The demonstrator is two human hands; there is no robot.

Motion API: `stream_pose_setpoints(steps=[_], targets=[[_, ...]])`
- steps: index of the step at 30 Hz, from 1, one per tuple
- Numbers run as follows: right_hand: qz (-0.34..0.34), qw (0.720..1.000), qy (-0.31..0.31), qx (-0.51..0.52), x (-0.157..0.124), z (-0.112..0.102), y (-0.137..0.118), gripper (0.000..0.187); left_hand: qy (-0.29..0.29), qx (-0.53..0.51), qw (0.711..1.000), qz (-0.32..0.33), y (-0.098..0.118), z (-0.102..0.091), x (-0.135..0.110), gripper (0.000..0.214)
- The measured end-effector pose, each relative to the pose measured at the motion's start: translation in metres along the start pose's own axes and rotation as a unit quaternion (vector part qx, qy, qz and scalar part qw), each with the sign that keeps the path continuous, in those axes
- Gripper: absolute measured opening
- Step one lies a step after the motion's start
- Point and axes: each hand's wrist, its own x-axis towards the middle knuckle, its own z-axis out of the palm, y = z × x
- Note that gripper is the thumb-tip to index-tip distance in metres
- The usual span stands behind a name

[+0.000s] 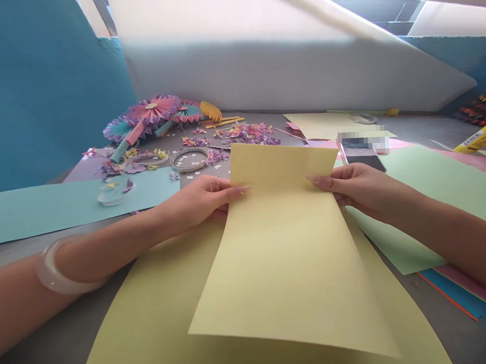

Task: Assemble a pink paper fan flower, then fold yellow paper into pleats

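A pale yellow paper sheet (286, 255) is lifted off the table in the middle of the view, with its far part bent up. My left hand (199, 200) pinches its left edge, thumb on top. My right hand (356, 188) pinches the right edge the same way. Under it lies a larger yellow sheet (152, 320) flat on the grey table (52, 340). A pale bangle (55, 268) sits on my left wrist.
A light blue sheet (59, 206) lies at the left, a green sheet (429, 195) at the right with a phone (362, 155) beside it. Folded paper fans (151, 119), small paper scraps (249, 133) and tape rings (188, 158) crowd the back. Blue and pink sheets (465, 295) lie at the right.
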Motion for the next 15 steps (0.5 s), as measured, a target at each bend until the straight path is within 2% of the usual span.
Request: stream_pose_setpoints(steps=[6,15], targets=[[0.001,1.0,0.0,-0.005,-0.0004,0.0009,-0.0011,0.032,-0.019,-0.024,1.0,-0.004,-0.0014,-0.001,0.0013,0.027],[-0.003,1.0,-0.006,0.014,-0.0011,0.0017,-0.0003,0.031,-0.017,-0.043,0.999,-0.006,0.0016,0.0012,-0.0014,0.027]])
